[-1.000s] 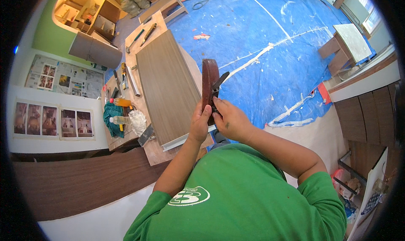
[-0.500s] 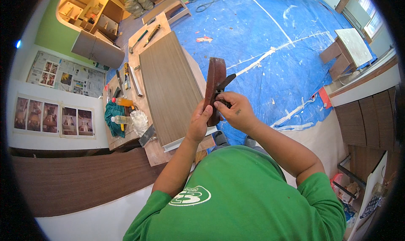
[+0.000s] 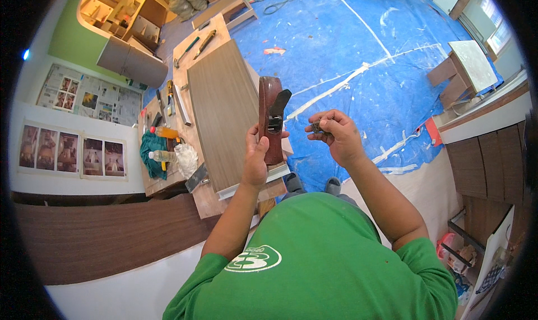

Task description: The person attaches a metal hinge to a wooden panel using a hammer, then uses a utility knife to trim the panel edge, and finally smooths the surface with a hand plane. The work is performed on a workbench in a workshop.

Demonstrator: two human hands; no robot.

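Upright in my left hand (image 3: 255,160) is a reddish-brown wooden hand plane (image 3: 269,91), gripped around its lower part. A dark blade (image 3: 280,102) sticks out of its opening at a slant toward the right. My right hand (image 3: 343,139) is raised a short way to the right of the plane, apart from it. Between its thumb and fingers is a small dark piece (image 3: 316,126), too small to name for sure. Left of the plane lies a long brown wood-grain panel (image 3: 218,110) on a wooden workbench (image 3: 210,207).
Along the bench lie a hammer (image 3: 185,52), another long-handled tool (image 3: 205,43), bottles (image 3: 162,156), a green cloth (image 3: 151,146) and a white rag (image 3: 186,160). Blue sheeting (image 3: 330,45) covers the floor. A small wooden stand (image 3: 471,68) is at the far right.
My right hand has drawn away from the plane to the right, bringing a small dark piece with it. The plane has shifted slightly left and turned, so its opening shows.
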